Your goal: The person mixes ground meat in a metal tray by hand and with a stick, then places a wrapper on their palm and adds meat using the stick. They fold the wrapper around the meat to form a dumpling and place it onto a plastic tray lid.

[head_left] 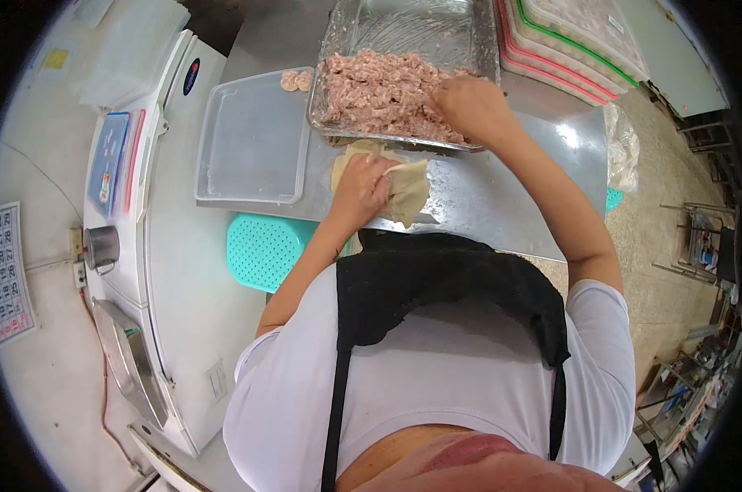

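My left hand [363,190] is closed on a thin, pale yellow dumpling wrapper [409,195], which hangs out to the right of the fingers over the metal table. More wrappers [361,149] lie just beyond that hand, partly covered by it. A large metal tray [404,18] stands behind, its nearer half heaped with pink ground meat [379,90]. At the right end of the heap, my right hand [468,102] has its fingers bent into the meat; the fingertips are partly hidden. Left of the tray sits a clear plastic lid or shallow container [252,139], with small round meat-filled pieces [297,79] at its far corner.
Stacked plastic boxes with red and green rims [580,41] stand at the back right of the metal table [510,209]. A turquoise perforated stool [268,250] is below the table's left front edge. A white fridge or freezer [198,287] stands at left. A plastic bag [623,148] hangs at the right edge.
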Tool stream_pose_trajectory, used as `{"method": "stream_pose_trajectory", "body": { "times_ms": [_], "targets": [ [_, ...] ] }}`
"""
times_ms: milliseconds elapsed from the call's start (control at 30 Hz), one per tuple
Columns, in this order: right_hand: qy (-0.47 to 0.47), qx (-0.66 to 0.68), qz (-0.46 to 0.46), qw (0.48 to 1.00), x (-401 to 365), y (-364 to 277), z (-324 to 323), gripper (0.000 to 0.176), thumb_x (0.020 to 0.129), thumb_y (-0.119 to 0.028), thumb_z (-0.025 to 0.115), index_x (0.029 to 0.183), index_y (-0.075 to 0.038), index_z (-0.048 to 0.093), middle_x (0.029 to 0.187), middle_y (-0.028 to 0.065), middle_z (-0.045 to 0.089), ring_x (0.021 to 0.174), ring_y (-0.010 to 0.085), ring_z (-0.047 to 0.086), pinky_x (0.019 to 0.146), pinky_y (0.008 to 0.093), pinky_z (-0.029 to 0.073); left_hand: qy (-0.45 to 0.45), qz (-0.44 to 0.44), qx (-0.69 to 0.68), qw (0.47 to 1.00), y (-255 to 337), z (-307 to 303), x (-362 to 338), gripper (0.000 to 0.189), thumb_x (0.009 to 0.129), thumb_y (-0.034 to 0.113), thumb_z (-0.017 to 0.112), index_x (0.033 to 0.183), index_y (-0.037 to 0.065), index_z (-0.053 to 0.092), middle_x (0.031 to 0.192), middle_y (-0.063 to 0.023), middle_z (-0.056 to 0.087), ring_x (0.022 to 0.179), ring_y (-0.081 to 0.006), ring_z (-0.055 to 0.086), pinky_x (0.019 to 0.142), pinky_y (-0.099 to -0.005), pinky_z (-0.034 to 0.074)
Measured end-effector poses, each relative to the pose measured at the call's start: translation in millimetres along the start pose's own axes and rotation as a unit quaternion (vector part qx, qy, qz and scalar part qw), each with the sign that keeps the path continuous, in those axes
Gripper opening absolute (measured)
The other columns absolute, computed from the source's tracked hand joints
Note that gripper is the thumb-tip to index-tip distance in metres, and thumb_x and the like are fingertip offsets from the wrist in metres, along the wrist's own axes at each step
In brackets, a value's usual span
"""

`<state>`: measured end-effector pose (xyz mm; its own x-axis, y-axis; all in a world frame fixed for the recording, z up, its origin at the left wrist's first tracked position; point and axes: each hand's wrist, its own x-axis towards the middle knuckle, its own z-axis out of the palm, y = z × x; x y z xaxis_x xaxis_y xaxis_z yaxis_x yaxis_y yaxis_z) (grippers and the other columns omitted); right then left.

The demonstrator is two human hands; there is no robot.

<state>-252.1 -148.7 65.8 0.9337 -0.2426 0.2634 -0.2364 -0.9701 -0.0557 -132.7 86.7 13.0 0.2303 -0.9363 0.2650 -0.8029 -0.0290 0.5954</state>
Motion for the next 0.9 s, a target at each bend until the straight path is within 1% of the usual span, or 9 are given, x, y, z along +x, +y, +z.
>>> {"method": "stream_pose_trajectory", "body": {
  "times_ms": [67,133,267,333,467,533,700,800,900],
  "targets": [
    [-0.022,-0.024,-0.029,0.999,1.1,-11.7,13.8,0.044,0.094,-0.041,0.046,0.076,-0.006,0.066,0.073,0.0155,0.065,0.07,0.0326,0.065,0.06,0.0429,0.052,0.001,-0.036,0.011,0.999,-3.8,-11.4,-0.6,0.025,0.083,0.026,0.061,0.1,0.008,0.066,0.098,-0.013,0.061,0.095,-0.0345,0.054,0.086,-0.0434,0.042],
    [-0.08,-0.008,-0.004,0.997,-5.9,-33.9,13.9,0.044,0.094,-0.04,0.045,0.076,-0.006,0.066,0.073,0.0158,0.065,0.071,0.0319,0.066,0.061,0.0437,0.052,-0.107,-0.149,0.152,0.971,-6.0,-26.4,2.8,0.03,0.083,0.028,0.062,0.104,0.008,0.065,0.096,-0.0149,0.063,0.093,-0.0363,0.056,0.081,-0.0449,0.045],
    [-0.11,0.081,0.121,0.983,-16.8,-40.7,22.0,0.042,0.094,-0.039,0.046,0.076,-0.007,0.067,0.074,0.0137,0.067,0.071,0.0308,0.066,0.061,0.0443,0.051,-0.128,-0.198,0.19,0.953,-11.5,-47.2,2.8,0.035,0.081,0.031,0.063,0.108,0.008,0.064,0.102,-0.0158,0.063,0.098,-0.0362,0.056,0.084,-0.0442,0.046],
    [-0.104,0.072,0.112,0.986,-14.7,-33.9,18.7,0.041,0.094,-0.039,0.046,0.077,-0.008,0.067,0.074,0.0137,0.067,0.071,0.0315,0.066,0.061,0.0445,0.051,0.002,-0.077,0.108,0.991,-33.6,-40.9,0.7,0.032,0.081,0.024,0.061,0.107,0.006,0.064,0.097,-0.017,0.063,0.093,-0.0357,0.058,0.083,-0.0443,0.046],
    [-0.077,0.01,0.062,0.995,3.2,-35.2,-1.4,0.042,0.095,-0.04,0.046,0.077,-0.007,0.066,0.075,0.0144,0.066,0.073,0.034,0.065,0.063,0.0464,0.05,-0.063,-0.017,0.04,0.997,-72.6,-22.3,20.7,0.03,0.084,0.019,0.057,0.111,0.007,0.063,0.101,-0.0154,0.064,0.094,-0.0344,0.059,0.085,-0.0432,0.046],
    [-0.118,-0.001,0.077,0.99,4.1,-51.7,3.8,0.043,0.095,-0.04,0.046,0.077,-0.006,0.067,0.075,0.015,0.066,0.072,0.0342,0.065,0.063,0.0459,0.051,-0.061,0.086,0.007,0.994,-77.9,-9.6,20.3,0.024,0.085,0.014,0.057,0.107,0.009,0.064,0.102,-0.0116,0.065,0.097,-0.0334,0.058,0.085,-0.0423,0.046],
    [-0.137,0.068,0.148,0.977,-7.7,-62.6,13.0,0.041,0.095,-0.04,0.047,0.085,-0.006,0.069,0.079,0.0174,0.067,0.077,0.0341,0.065,0.066,0.0435,0.051,0.004,0.052,0.017,0.998,-84.1,-31.1,6.4,0.017,0.084,0.015,0.06,0.099,0.009,0.067,0.092,-0.0092,0.066,0.087,-0.031,0.06,0.077,-0.0395,0.048],
    [-0.084,0.238,0.21,0.944,-14.9,-47.7,19.2,0.042,0.095,-0.041,0.051,0.098,-0.003,0.069,0.073,0.0094,0.067,0.067,0.0247,0.064,0.063,0.0365,0.049,0.051,0.004,-0.001,0.999,-67.2,-77.1,13.0,0.017,0.085,0.018,0.062,0.098,0.009,0.067,0.089,-0.0087,0.065,0.085,-0.0301,0.06,0.075,-0.0382,0.048],
    [-0.018,0.424,0.297,0.855,-11.0,-40.2,2.2,0.038,0.095,-0.037,0.055,0.095,-0.002,0.068,0.061,-0.0071,0.045,0.057,0.0042,0.038,0.052,0.0234,0.033,0.122,0.002,-0.042,0.992,-50.2,-105.2,41.2,0.018,0.084,0.019,0.063,0.098,0.008,0.067,0.089,-0.0088,0.065,0.084,-0.0297,0.06,0.075,-0.0375,0.048]
  ]
}}
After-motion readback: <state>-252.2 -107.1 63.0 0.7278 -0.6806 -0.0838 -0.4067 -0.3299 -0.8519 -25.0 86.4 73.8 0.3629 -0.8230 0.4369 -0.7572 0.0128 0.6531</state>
